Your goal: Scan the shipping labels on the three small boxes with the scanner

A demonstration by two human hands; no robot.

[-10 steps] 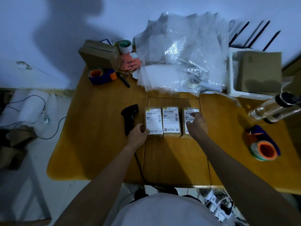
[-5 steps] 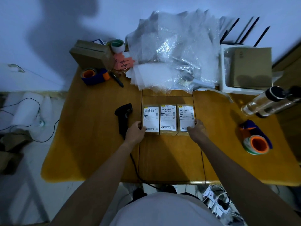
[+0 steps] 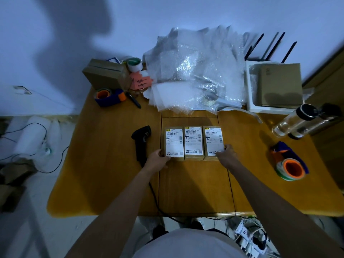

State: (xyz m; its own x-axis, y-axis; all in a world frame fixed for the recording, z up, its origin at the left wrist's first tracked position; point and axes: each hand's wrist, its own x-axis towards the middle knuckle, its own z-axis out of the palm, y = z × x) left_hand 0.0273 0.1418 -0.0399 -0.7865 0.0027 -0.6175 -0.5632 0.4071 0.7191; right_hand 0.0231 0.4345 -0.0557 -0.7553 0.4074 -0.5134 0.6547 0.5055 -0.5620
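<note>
Three small cardboard boxes lie side by side in the middle of the wooden table (image 3: pixel 111 183), each with a white shipping label facing up: the left box (image 3: pixel 174 142), the middle box (image 3: pixel 193 142), the right box (image 3: pixel 213 141). My left hand (image 3: pixel 156 161) touches the near left corner of the left box. My right hand (image 3: pixel 228 155) touches the near right corner of the right box. The black scanner (image 3: pixel 141 141) lies flat just left of the boxes, with its cable running off the table's near edge. Neither hand holds it.
Bubble wrap (image 3: pixel 197 75) is piled at the back. A brown carton (image 3: pixel 106 76), tape rolls and a tape dispenser (image 3: pixel 108 96) sit back left. A white bin (image 3: pixel 273 86) and clear bottles (image 3: pixel 301 120) stand at the right, with another tape dispenser (image 3: pixel 289 164) nearer.
My right hand slid from the top of the right box's label down to its near right corner. The three boxes now sit closer together in a straight row.
</note>
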